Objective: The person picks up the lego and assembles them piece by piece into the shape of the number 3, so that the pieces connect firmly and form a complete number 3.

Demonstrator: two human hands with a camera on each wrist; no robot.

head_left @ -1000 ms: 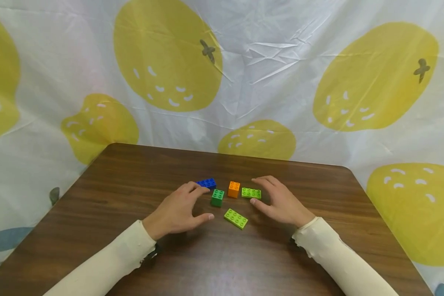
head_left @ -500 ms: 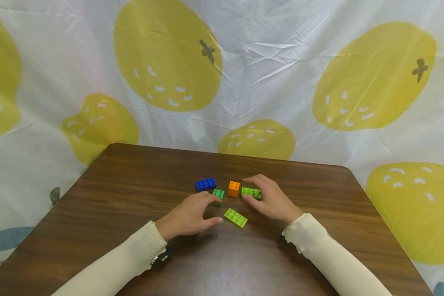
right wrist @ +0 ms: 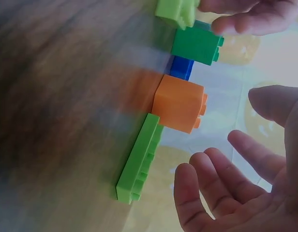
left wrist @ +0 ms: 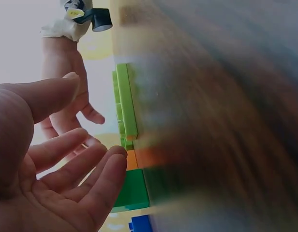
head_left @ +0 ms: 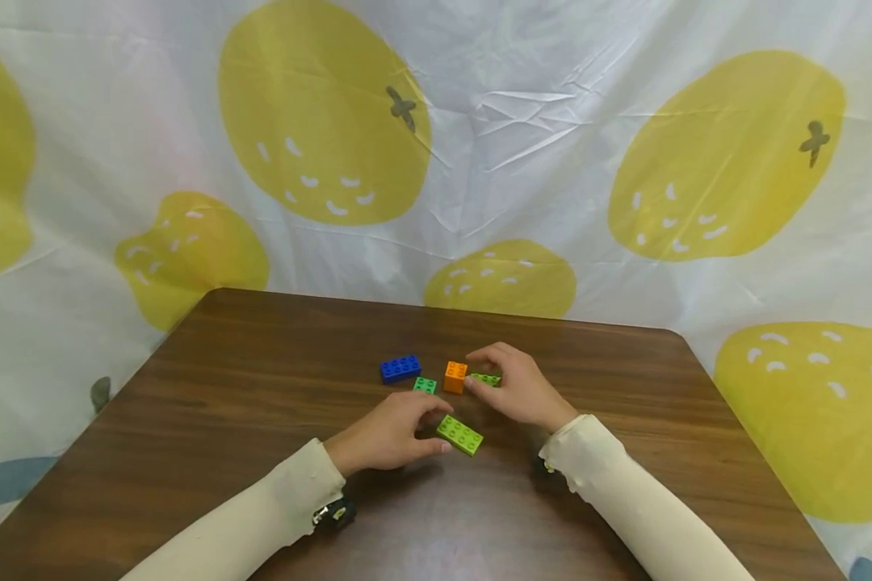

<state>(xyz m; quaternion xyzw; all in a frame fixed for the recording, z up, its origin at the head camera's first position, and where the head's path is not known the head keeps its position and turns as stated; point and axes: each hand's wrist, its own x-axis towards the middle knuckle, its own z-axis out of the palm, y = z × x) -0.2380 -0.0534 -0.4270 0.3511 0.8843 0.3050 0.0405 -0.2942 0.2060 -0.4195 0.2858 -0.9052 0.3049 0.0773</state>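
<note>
My left hand [head_left: 388, 432] hovers at the left end of the nearer lime-green flat brick [head_left: 460, 436], thumb and fingers spread apart. In the left wrist view a gap separates the fingers from that brick. Behind this hand the dark green brick [head_left: 425, 386] is partly covered. My right hand [head_left: 519, 391] is held over the other green flat brick [right wrist: 139, 159], hiding most of it in the head view. Its thumb and fingers are parted beside the orange brick [head_left: 455, 377]; the right wrist view shows it gripping nothing.
A blue brick [head_left: 400, 369] lies at the back left of the group. All the bricks are on a brown wooden table [head_left: 262, 363]. A white cloth [head_left: 494, 186] printed with yellow fruit hangs behind the table's far edge.
My left hand has moved right and nearer, from beside the blue and dark green bricks to the nearer lime-green brick. My right hand has shifted left towards the orange brick. The bricks stay in place.
</note>
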